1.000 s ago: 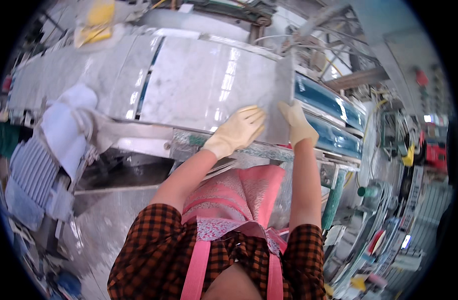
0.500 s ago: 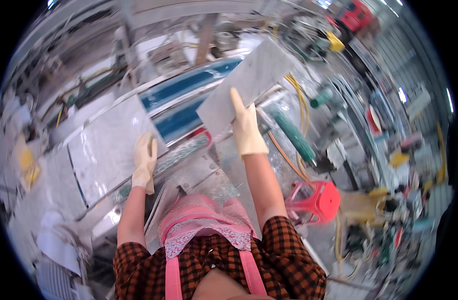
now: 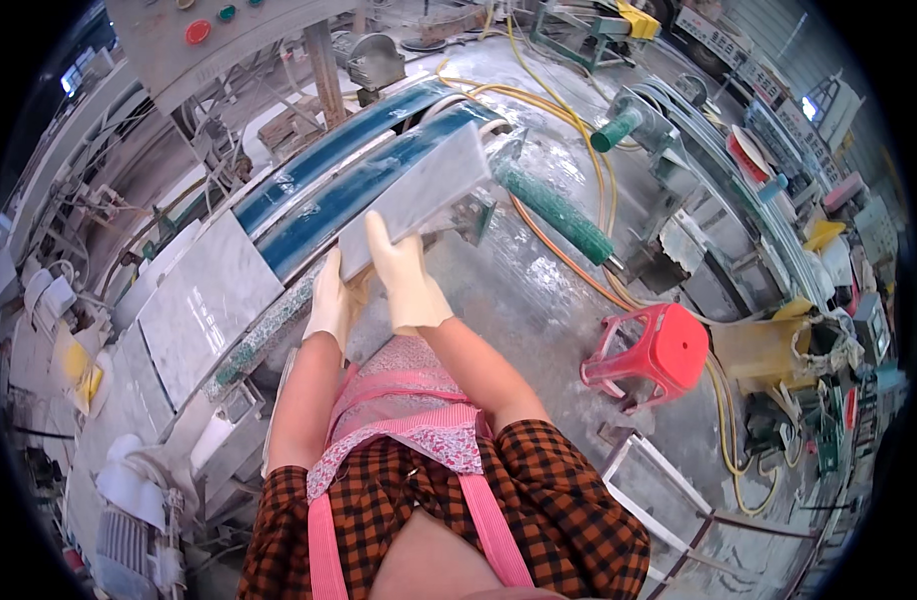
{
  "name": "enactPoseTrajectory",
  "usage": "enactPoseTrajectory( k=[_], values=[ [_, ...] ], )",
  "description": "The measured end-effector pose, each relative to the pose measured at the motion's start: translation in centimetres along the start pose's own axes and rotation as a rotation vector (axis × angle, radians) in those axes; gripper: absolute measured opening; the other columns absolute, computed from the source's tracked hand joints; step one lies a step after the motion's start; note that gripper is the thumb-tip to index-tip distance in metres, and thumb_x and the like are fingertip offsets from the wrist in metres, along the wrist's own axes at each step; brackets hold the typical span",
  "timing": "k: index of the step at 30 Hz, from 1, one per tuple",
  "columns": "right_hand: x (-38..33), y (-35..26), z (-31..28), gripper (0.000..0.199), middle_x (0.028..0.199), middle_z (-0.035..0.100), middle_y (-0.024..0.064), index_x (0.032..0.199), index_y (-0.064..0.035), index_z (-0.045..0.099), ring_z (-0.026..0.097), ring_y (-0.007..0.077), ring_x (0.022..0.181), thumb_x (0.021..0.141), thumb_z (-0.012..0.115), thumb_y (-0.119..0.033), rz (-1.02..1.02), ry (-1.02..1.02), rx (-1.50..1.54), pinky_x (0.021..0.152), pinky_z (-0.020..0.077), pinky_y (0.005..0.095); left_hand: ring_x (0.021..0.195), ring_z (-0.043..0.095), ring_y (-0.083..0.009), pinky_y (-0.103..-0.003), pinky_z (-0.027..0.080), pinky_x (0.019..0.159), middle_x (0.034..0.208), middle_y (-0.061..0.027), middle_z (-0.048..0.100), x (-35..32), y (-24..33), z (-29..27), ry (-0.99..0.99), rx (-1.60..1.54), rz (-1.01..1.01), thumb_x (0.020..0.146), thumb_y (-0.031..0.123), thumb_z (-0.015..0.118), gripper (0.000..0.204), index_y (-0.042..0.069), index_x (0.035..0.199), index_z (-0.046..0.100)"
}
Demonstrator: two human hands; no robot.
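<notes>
A light grey veined stone tile [image 3: 424,195], seen tilted, is in both my gloved hands beside the blue conveyor belts [image 3: 319,215]. My right hand [image 3: 404,275] grips its near edge, thumb on top and the other fingers hidden beneath. At the tile's near left corner, my left hand [image 3: 334,300] is closed on it, with part of its fingers hidden. Both hands wear pale cream rubber gloves. Another pale marbled tile [image 3: 211,295] lies flat at the left end of the belts, followed by a further slab [image 3: 129,390].
A red plastic stool [image 3: 654,350] stands on the floor to the right. Beyond the tile are a green roller [image 3: 554,210] and yellow hoses [image 3: 589,130]. A metal frame [image 3: 669,480] stands at lower right. A control box with a red button [image 3: 198,33] hangs at upper left.
The held tile has come down and toward me, its face now more edge-on. My left hand has left the flat tile and joined my right on the held one. The view has shifted.
</notes>
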State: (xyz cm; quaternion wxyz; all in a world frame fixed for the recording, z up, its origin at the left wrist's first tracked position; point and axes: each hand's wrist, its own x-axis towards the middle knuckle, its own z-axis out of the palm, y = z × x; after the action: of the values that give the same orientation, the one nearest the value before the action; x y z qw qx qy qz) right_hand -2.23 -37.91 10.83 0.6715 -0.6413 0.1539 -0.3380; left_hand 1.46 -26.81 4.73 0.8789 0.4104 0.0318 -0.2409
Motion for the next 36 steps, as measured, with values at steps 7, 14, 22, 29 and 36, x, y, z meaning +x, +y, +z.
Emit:
enactPoseTrajectory(
  k=[7, 14, 22, 29, 36],
  values=[
    [-1.9, 0.6, 0.2, 0.049, 0.118, 0.072, 0.0213, 0.121, 0.0054, 0.067, 0.066, 0.0341, 0.116, 0.097, 0.063, -0.037, 0.048, -0.282, -0.124, 0.098, 0.0484, 0.0434, 0.092, 0.072, -0.0175, -0.027, 0.058, 0.067, 0.114, -0.0081, 0.072, -1.6, -0.5, -4.7, 0.226, -0.046, -0.018, 0.11, 0.03, 0.048, 0.035, 0.004, 0.131, 0.059],
    [-3.6, 0.2, 0.5, 0.052, 0.123, 0.07, 0.0229, 0.123, 0.0057, 0.065, 0.065, 0.0362, 0.12, 0.096, 0.062, -0.038, 0.054, -0.334, -0.001, 0.099, 0.048, 0.0432, 0.084, 0.069, -0.0148, -0.026, 0.054, 0.064, 0.106, -0.0076, 0.071, -4.1, 0.3, -5.2, 0.382, 0.029, -0.003, 0.109, 0.031, 0.049, 0.034, 0.004, 0.125, 0.062],
    [-3.9, -0.1, -0.3, 0.05, 0.123, 0.07, 0.0277, 0.122, 0.0091, 0.065, 0.066, 0.0388, 0.119, 0.096, 0.061, -0.033, 0.285, -0.227, -0.137, 0.098, 0.0505, 0.0442, 0.13, 0.06, -0.0303, -0.04, 0.046, 0.108, 0.14, -0.0198, 0.062, -2.2, 3.4, -3.2, 0.345, 1.166, 0.167, 0.103, 0.049, 0.053, 0.067, -0.005, 0.143, 0.053],
    [-5.0, 7.1, 1.6, 0.05, 0.122, 0.07, 0.0268, 0.128, 0.004, 0.062, 0.067, 0.0385, 0.118, 0.093, 0.07, -0.031, 0.13, -0.2, 0.237, 0.098, 0.0515, 0.0441, 0.148, 0.042, -0.0346, -0.036, 0.034, 0.12, 0.157, -0.0282, 0.045, -0.4, 6.4, 14.1, -0.391, 1.183, 0.593, 0.092, 0.062, 0.062, 0.095, -0.004, 0.156, 0.038],
    [-5.6, 4.1, -0.6, 0.046, 0.122, 0.071, 0.0188, 0.13, -0.0022, 0.062, 0.068, 0.0292, 0.115, 0.092, 0.074, -0.024, -0.054, -0.237, -0.079, 0.091, 0.0549, 0.0382, 0.097, 0.062, -0.0149, -0.029, 0.047, 0.089, 0.103, -0.0075, 0.069, -0.1, 3.5, 20.4, -0.315, 1.201, 0.152, 0.09, 0.052, 0.07, 0.057, 0.0, 0.112, 0.071]
  ],
)
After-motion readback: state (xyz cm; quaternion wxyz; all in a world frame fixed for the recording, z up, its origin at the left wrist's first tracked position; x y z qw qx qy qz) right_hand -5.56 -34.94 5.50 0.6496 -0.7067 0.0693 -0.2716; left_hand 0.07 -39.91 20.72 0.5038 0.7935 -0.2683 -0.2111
